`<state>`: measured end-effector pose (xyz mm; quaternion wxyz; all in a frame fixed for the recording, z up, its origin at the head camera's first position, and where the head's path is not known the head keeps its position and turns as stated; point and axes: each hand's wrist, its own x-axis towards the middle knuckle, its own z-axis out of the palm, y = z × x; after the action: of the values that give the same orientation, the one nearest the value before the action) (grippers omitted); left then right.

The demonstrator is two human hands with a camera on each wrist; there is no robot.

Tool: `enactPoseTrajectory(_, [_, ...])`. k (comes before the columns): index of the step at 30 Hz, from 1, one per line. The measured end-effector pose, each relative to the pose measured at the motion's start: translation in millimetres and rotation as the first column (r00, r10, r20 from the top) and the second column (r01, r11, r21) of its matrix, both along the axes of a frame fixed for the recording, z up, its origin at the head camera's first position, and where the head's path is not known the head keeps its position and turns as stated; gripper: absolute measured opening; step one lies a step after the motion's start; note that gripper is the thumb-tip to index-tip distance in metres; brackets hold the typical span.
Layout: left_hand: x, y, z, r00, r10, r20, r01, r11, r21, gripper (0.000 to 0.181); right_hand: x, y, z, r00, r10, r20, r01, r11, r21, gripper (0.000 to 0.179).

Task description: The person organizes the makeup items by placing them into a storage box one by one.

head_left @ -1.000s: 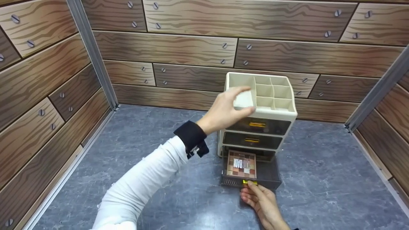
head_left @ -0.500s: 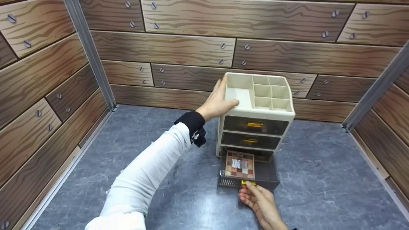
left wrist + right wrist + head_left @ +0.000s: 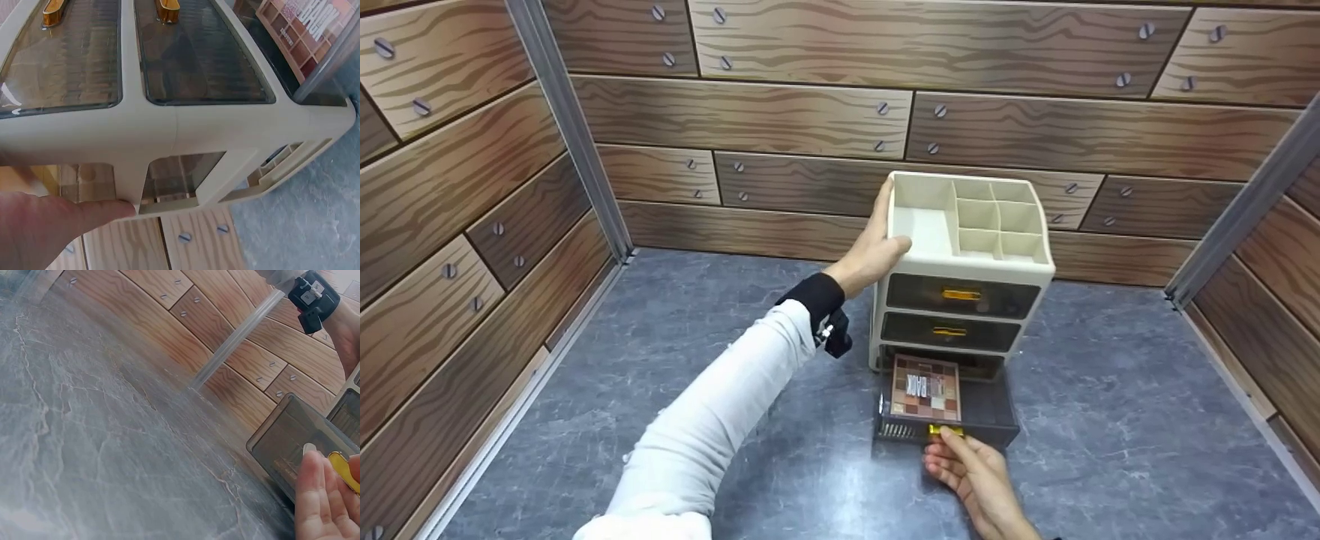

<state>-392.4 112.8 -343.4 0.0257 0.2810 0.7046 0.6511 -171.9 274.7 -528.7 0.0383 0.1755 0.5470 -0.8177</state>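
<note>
A cream drawer organizer with a divided top tray stands on the grey surface. My left hand holds its upper left side, thumb over the top rim and the other fingers along the side wall. In the left wrist view, a finger lies against a slotted side panel. The bottom drawer, smoky and see-through, is pulled out. My right hand pinches its gold handle between thumb and fingers. Inside the drawer, on the left, lies an eyeshadow palette with brown and pink squares.
Two upper drawers, the top drawer and the middle drawer, are closed. Wood-patterned walls surround the grey marbled surface at the back and sides. A metal post marks the left back corner.
My left hand has moved from above the front left of the top tray onto the organizer's left side and rim. The right hand stays on the handle, and the drawer looks equally far out.
</note>
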Motion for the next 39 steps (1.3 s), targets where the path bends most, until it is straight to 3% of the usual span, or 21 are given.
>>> enactPoseTrajectory(12, [3.0,3.1,-2.1,1.000,-0.002,0.027,0.000,0.998,0.068,0.102,-2.9,2.1,1.7,0.999,0.018,0.032,-0.018,1.000,-0.010,0.019])
enactPoseTrajectory(24, [2.8,0.9,-4.1,0.998,-0.019,0.063,0.013,0.995,0.096,0.102,-6.0,-7.0,3.5,0.998,-0.067,-0.003,0.067,0.998,0.022,0.016])
enactPoseTrajectory(39, [2.5,0.1,-4.7,0.997,-0.032,0.071,0.023,0.993,0.120,0.102,-48.3,-6.5,9.2,0.995,-0.077,-0.061,0.075,0.996,-0.044,0.019])
